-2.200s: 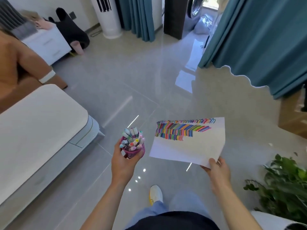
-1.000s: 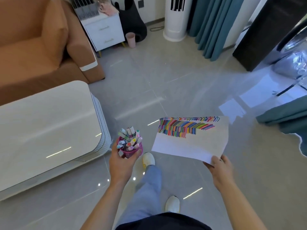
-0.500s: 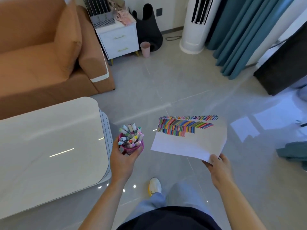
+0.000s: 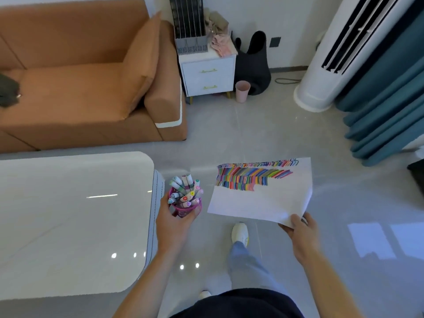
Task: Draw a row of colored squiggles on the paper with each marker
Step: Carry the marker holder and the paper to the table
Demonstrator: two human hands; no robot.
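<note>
My left hand [image 4: 174, 226] grips a pink cup [image 4: 186, 207] stuffed with several capped markers [image 4: 185, 189], held in the air just past the right edge of the white table [image 4: 68, 216]. My right hand [image 4: 300, 232] pinches the near right corner of a white sheet of paper [image 4: 263, 203], which floats level above the floor. Rows of colored squiggles [image 4: 252, 175] cover the far part of the sheet; its near half is blank.
An orange sofa [image 4: 80, 88] stands behind the table. A white nightstand [image 4: 207, 74], a pink bin [image 4: 242, 91], a black bag [image 4: 252, 63], a tall white air conditioner [image 4: 332, 60] and teal curtains [image 4: 387, 99] line the far side. My legs and a white shoe [image 4: 239, 232] stand on grey tiles.
The view has swung left while I walk: the sofa and table now fill the left side and the curtains sit at the right. Both hands keep their hold on cup and paper.
</note>
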